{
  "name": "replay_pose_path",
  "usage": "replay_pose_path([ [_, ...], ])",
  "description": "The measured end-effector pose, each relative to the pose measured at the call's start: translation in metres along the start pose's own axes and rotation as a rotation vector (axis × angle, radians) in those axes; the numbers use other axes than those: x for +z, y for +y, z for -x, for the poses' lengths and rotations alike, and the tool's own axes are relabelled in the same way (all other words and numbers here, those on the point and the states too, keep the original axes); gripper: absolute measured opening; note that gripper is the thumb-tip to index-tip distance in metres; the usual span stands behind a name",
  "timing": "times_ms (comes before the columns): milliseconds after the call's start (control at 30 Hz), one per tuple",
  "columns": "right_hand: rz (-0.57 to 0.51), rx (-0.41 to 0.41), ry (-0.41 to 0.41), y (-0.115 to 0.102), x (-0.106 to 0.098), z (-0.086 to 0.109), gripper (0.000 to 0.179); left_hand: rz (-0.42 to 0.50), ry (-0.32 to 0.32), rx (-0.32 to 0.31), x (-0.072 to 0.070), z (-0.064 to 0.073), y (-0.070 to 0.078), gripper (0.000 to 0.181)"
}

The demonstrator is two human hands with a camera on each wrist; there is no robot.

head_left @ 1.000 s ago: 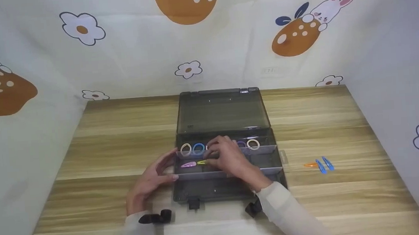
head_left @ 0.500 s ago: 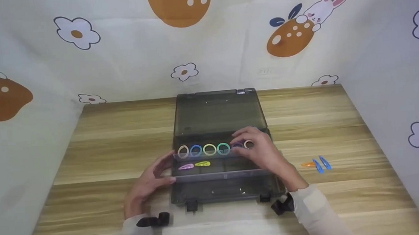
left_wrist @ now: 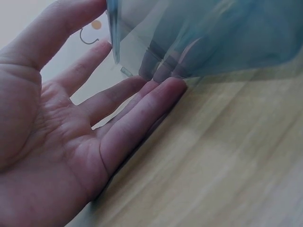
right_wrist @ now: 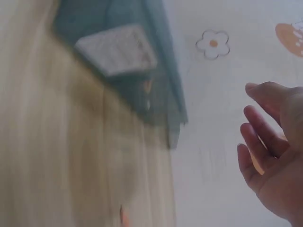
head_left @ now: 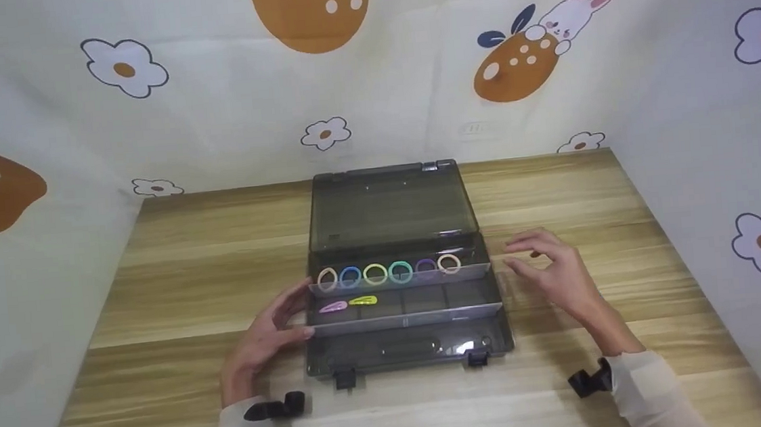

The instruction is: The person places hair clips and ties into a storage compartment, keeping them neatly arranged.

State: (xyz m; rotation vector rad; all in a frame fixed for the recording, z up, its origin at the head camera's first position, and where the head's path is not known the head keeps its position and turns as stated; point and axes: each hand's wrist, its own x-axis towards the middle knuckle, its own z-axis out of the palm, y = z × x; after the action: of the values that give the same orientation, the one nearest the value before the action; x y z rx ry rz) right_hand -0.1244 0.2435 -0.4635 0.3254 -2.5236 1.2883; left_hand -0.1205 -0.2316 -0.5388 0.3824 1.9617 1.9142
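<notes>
A dark see-through organizer box (head_left: pixel 404 347) lies with its lid (head_left: pixel 390 206) tipped back. Several coloured hair ties, among them a green one (head_left: pixel 399 262), stand in a row in its back section. A pink snap hair clip (head_left: pixel 333 307) and a yellow one (head_left: pixel 363 301) lie at the left of the middle section. My left hand (head_left: pixel 261 341) rests against the box's left side, its fingers (left_wrist: pixel 137 116) nearly straight along the wall. My right hand (head_left: pixel 559 277) is in the air right of the box, fingers loosely bent and holding nothing.
Two black latches, the right one (head_left: pixel 477 358) included, stick out from the box's front edge. A patterned cloth (head_left: pixel 404 82) closes off the back and sides of the wooden table (head_left: pixel 206 247). An orange sliver (right_wrist: pixel 124 217) shows on the table in the right wrist view.
My right hand has left the box's middle section and moved right, past its right edge. The loose orange and blue clips are now hidden behind it. The left hand stays at the box's side.
</notes>
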Motion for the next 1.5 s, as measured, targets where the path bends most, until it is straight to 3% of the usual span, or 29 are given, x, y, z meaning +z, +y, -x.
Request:
replay_pose_path([
  [133,0.025,-0.003,0.034,0.017,-0.016,0.013,0.017,0.000,0.024,-0.035,0.000,0.003,0.002,0.085],
  [300,0.089,0.025,0.048,0.036,-0.035,0.034,0.018,-0.008,0.011,-0.033,0.001,0.000,0.004,0.085],
  [600,0.234,0.213,-0.132,0.061,-0.058,0.053,0.024,-0.009,0.023,-0.041,0.003,-0.001,0.003,0.085],
  [767,0.278,0.253,-0.153,0.067,-0.063,0.053,0.029,-0.023,0.033,-0.046,0.004,-0.001,0.003,0.085],
  [1167,0.334,0.370,-0.207,0.068,-0.062,0.054,0.022,-0.018,0.019,-0.033,0.002,0.000,0.002,0.085],
  [1500,0.365,0.368,-0.203,0.067,-0.062,0.054,0.013,-0.033,0.024,-0.026,0.002,0.000,0.002,0.085],
])
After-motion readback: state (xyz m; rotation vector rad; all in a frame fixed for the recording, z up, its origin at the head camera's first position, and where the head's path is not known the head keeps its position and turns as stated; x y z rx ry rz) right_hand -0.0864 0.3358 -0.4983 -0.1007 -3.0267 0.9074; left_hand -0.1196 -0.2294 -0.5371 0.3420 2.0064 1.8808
